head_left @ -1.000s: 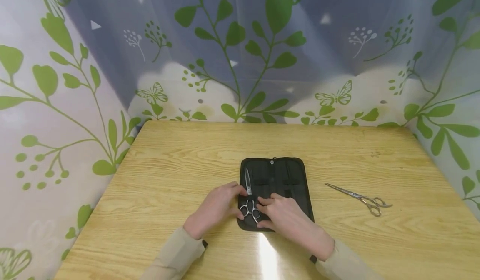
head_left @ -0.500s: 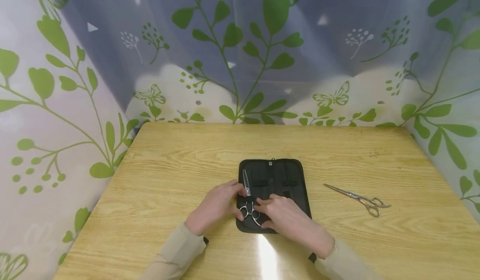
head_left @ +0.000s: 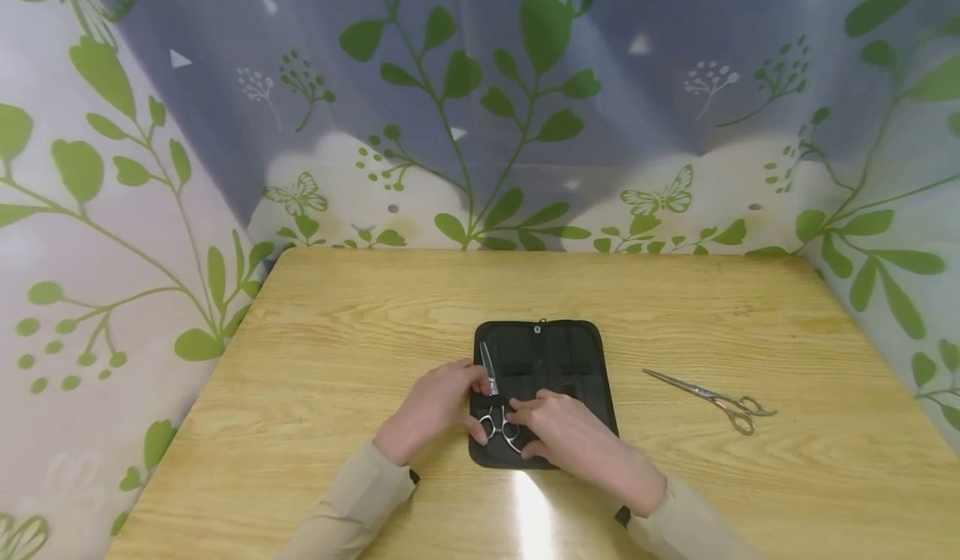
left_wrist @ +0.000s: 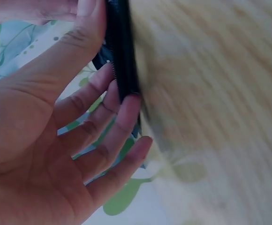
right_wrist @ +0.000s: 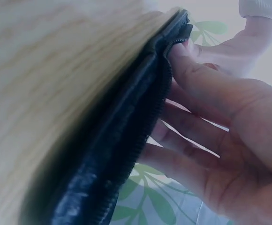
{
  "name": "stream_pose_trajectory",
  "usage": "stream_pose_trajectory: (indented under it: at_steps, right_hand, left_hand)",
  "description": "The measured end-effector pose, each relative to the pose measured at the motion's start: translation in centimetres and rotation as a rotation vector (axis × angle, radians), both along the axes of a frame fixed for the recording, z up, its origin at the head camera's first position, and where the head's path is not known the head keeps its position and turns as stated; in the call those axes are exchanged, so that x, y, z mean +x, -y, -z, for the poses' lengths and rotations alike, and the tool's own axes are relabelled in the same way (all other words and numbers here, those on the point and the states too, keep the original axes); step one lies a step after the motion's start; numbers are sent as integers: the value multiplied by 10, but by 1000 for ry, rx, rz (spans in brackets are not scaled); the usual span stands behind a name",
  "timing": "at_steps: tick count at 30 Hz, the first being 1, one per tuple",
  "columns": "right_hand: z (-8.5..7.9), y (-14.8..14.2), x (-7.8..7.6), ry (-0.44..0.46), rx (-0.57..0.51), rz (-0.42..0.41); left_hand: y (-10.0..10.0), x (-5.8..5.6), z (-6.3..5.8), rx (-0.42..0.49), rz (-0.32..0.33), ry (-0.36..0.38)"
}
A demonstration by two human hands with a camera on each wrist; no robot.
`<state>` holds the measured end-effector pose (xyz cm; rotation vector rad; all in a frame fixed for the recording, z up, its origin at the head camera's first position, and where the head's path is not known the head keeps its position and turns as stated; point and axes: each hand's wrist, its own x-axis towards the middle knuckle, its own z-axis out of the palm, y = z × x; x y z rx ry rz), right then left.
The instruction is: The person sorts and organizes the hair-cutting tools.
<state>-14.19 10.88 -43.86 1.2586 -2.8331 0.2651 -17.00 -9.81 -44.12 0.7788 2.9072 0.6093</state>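
An open black zip case (head_left: 537,353) lies on the table with a silver pair of scissors (head_left: 489,370) on its left half. A dark strap (head_left: 498,400) crosses the scissors between blades and finger rings. My left hand (head_left: 435,406) rests at the case's left edge, index finger beside the blades, thumb at the left ring. In the left wrist view its fingers are loosely bent against the zipped edge. My right hand (head_left: 573,431) holds the handle end between thumb and index finger; the exact contact is partly hidden. Its fingers reach over the case in the right wrist view.
A second pair of scissors (head_left: 712,396) lies on the wooden table (head_left: 360,318), right of the case. The case's other loops (head_left: 576,368) show no tools in them. A leaf-patterned curtain (head_left: 487,127) surrounds the table's back and sides.
The handle end of the scissors in the case has shifted slightly, its tail under my right thumb. Both hands stay nearly in place, and the whole view drifts slightly.
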Motion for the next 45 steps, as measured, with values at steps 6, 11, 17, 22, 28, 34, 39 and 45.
stream_pose_trajectory:
  at_steps: [6,11,17,22,28,34,39,45]
  right_hand:
    - [1,-1,0,-17,-6,11]
    - [3,-2,-3,-21,-17,39]
    - [5,-4,-3,-14,-36,39]
    - [4,-6,-3,-21,-30,26]
    - [-1,-6,1,-10,2,-4]
    - [-4,-7,7,-32,52,-29]
    - [-5,-12,6,31,23,-38]
    - [-12,-39,-2,104,-164,-43]
  left_hand:
    - [-1,2,-3,-33,4,14]
    - [0,3,0,-17,9,5]
    - [0,6,1,77,-62,-3]
    - [-3,5,3,113,-146,-14]
    - [-7,2,5,77,-144,-9]
    - [-8,2,4,79,-154,14]
    - [-7,0,4,93,-162,28]
    - [-7,-3,7,94,-162,25]
